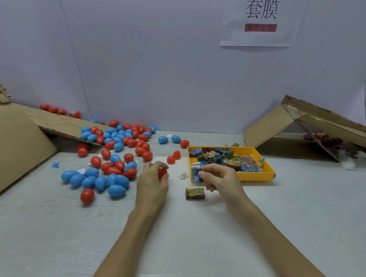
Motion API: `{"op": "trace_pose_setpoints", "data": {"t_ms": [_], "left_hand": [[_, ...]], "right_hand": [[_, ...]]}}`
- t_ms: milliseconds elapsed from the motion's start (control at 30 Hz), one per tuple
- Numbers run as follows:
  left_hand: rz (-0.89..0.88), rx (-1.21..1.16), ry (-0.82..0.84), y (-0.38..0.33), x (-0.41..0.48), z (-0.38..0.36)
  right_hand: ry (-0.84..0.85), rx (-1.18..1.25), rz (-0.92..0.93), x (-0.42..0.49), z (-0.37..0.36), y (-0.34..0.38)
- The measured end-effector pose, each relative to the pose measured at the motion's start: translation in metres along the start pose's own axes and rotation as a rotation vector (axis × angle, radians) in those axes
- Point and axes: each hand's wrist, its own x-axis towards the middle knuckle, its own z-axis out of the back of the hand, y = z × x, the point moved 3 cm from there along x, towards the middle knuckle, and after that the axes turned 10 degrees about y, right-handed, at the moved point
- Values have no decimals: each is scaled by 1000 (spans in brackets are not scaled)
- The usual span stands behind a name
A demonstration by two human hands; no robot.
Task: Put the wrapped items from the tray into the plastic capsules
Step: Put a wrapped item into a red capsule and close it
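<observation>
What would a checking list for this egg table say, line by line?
Surface: pale table, mostly bare at the near side.
Job's things: yellow tray holds wrapped items; red and blue capsules lie scattered at left; one wrapped item lies loose on the table.
Clutter: small paper slips among the capsules.
Hands: left hand holds a red capsule; right hand holds a blue wrapped item.
Cables: nothing seen.
Surroundings: cardboard boxes at both sides; printed sign on the wall.
</observation>
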Motion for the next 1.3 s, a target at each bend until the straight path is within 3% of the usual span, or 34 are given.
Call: {"op": "trace_pose_setpoints", "data": {"t_ms": [167,267,367,1300], "left_hand": [[33,-782,302,-21,-10,-6],[127,-1019,397,-22,-12,-10],[166,-1157,386,-19,-11,-7],[108,-1005,408,-23,-14,-7]], "right_hand": [[-8,57,20,0,-1,1],[-35,77,43,0,2,2],[-80,103,58,0,5,4],[-45,54,78,-1,3,6]]}}
